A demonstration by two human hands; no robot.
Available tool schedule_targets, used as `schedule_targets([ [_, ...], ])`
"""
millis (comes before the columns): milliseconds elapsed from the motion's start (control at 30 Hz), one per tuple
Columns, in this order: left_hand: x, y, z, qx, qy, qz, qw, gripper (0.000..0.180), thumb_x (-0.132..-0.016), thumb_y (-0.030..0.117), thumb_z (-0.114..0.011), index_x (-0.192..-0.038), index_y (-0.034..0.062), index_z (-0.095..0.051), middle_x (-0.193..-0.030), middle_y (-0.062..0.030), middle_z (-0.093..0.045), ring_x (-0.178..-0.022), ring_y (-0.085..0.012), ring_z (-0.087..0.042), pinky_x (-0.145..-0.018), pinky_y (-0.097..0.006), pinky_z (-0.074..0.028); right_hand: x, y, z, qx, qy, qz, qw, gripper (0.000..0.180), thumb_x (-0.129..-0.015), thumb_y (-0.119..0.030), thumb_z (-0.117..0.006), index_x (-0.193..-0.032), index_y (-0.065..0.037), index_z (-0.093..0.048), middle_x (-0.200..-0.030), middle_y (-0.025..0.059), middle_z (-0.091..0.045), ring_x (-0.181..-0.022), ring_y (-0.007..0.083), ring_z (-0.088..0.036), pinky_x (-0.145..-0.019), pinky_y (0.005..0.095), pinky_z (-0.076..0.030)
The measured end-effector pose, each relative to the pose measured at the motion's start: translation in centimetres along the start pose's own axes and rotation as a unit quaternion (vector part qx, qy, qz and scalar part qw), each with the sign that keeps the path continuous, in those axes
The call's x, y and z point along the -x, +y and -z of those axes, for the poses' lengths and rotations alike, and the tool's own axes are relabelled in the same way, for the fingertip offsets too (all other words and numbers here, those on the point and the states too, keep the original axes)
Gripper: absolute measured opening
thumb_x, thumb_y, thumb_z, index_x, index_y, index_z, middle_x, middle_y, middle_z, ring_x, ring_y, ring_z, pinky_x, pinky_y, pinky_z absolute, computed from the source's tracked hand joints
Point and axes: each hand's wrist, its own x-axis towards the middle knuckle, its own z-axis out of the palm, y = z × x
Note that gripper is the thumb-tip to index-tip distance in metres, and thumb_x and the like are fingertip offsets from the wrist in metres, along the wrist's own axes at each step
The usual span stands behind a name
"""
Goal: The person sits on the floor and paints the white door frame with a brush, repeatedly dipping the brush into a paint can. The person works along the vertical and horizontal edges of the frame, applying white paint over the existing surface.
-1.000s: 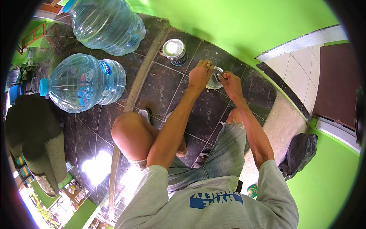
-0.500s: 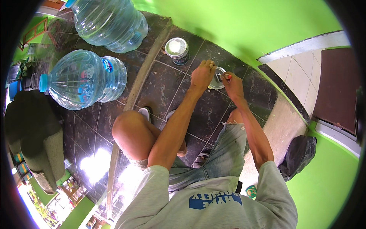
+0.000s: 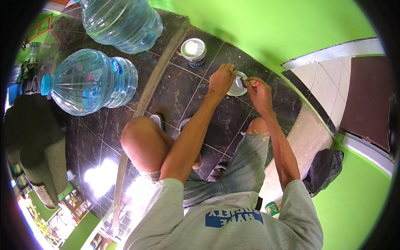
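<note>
A shallow round dish [image 3: 238,89], whitish inside, rests on the dark tiled floor ahead of me. My left hand [image 3: 222,79] is closed at its left rim, fingers curled, seeming to steady it; the fingertips' contact is partly hidden. At the dish's right side my right hand [image 3: 260,93] is closed around a small brush-like tool [image 3: 255,83] with an orange-red handle end. Its dark working end reaches over the dish, too small to make out well. Beyond the left hand stands an open paint can [image 3: 193,50] with white on top.
Two big clear water bottles with blue caps, one lying nearer [image 3: 93,81] and one farther [image 3: 121,25], are on the left. A raised strip [image 3: 156,89] crosses the tiles. The green wall [image 3: 266,29] rises ahead; a black plastic bag [image 3: 325,171] sits at the right.
My right hand has shifted slightly right, and the tool's working end has moved from over the dish's middle toward its right rim. The left hand stays at the left rim.
</note>
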Motion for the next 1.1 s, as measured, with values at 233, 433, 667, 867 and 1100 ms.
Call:
schedule_targets([
  [233, 0.0, -0.1, -0.1, 0.001, -0.007, 0.011, 1.000, 0.014, -0.099, 0.019, -0.070, -0.101, 0.0061, -0.066, -0.093, -0.0183, -0.066, -0.085, -0.0431, -0.067, -0.072, -0.051, -0.052, 0.1, -0.3, 0.5, 0.009, -0.008, -0.009, 1.000, 0.015, -0.098, -0.008, -0.073, -0.109, 0.002, -0.073, -0.089, 0.0124, -0.074, -0.073, 0.0114, -0.066, -0.067, 0.0299, -0.054],
  [433, 0.1, -0.6, 0.0, -0.012, -0.012, -0.010, 1.000, 0.019, -0.102, 0.025, -0.065, -0.106, 0.0065, -0.065, -0.099, -0.0176, -0.066, -0.087, -0.0422, -0.069, -0.073, -0.051, -0.057, 0.1, -0.9, 1.5, 0.001, -0.050, 0.049, 0.998, 0.016, -0.096, -0.005, -0.075, -0.110, 0.001, -0.073, -0.100, 0.0135, -0.074, -0.082, 0.0203, -0.072, -0.073, 0.0331, -0.056],
  [667, 0.1, -0.6, -0.2, -0.009, -0.007, -0.012, 1.000, 0.018, -0.103, 0.025, -0.064, -0.107, 0.0078, -0.067, -0.099, -0.0169, -0.066, -0.087, -0.0412, -0.069, -0.074, -0.051, -0.057, -0.5, -2.5, 4.3, 0.057, -0.254, 0.098, 0.960, 0.023, -0.088, 0.003, -0.076, -0.110, -0.002, -0.074, -0.102, 0.0138, -0.069, -0.089, 0.0341, -0.072, -0.076, 0.0415, -0.057],
  [867, 0.1, -0.7, -0.2, -0.016, -0.012, -0.013, 1.000, 0.017, -0.102, 0.024, -0.064, -0.107, 0.0081, -0.067, -0.100, -0.0162, -0.066, -0.088, -0.0407, -0.069, -0.075, -0.050, -0.057, -1.7, -2.1, 5.1, 0.055, -0.299, 0.121, 0.945, 0.020, -0.087, 0.000, -0.078, -0.107, -0.003, -0.075, -0.102, 0.0128, -0.071, -0.089, 0.0328, -0.072, -0.076, 0.0412, -0.057],
  [1100, 0.0, -0.3, -0.1, 0.000, -0.014, -0.003, 1.000, 0.016, -0.102, 0.024, -0.063, -0.107, 0.0083, -0.066, -0.101, -0.0159, -0.067, -0.089, -0.0405, -0.069, -0.076, -0.050, -0.058, -2.1, -2.4, 6.0, 0.017, -0.324, 0.068, 0.944, 0.019, -0.088, -0.001, -0.078, -0.106, -0.003, -0.075, -0.102, 0.0120, -0.071, -0.089, 0.0298, -0.072, -0.078, 0.0388, -0.055],
])
